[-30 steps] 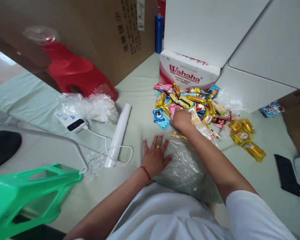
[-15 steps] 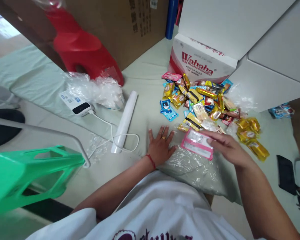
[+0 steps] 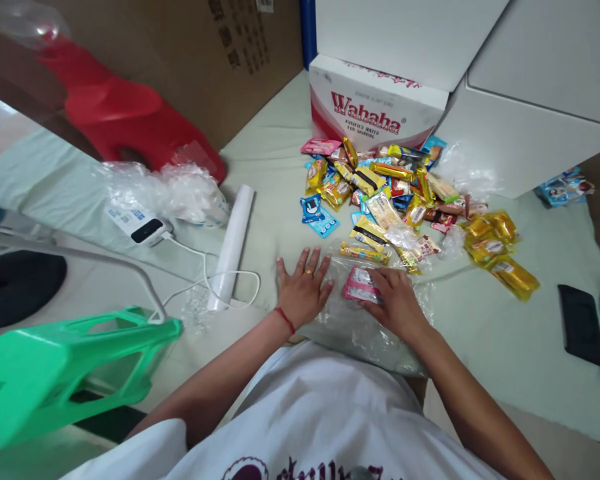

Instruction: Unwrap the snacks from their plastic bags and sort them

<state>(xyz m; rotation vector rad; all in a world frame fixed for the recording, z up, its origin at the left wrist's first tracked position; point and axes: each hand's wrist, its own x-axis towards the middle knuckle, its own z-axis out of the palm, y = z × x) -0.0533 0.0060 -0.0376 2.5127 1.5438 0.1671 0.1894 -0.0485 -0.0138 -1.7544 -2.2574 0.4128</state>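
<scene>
Over the clear bag [image 3: 347,325], the right hand [image 3: 397,303] pinches a pink packet [image 3: 359,285]; at its left edge, the left hand [image 3: 300,295] lies flat, gripping nothing. The bag, being thin, may slip and shift the packet.

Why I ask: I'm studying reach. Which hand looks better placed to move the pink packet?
Probably the right hand: it touches the pink packet, while the left hand lies spread, apart from it.
</scene>
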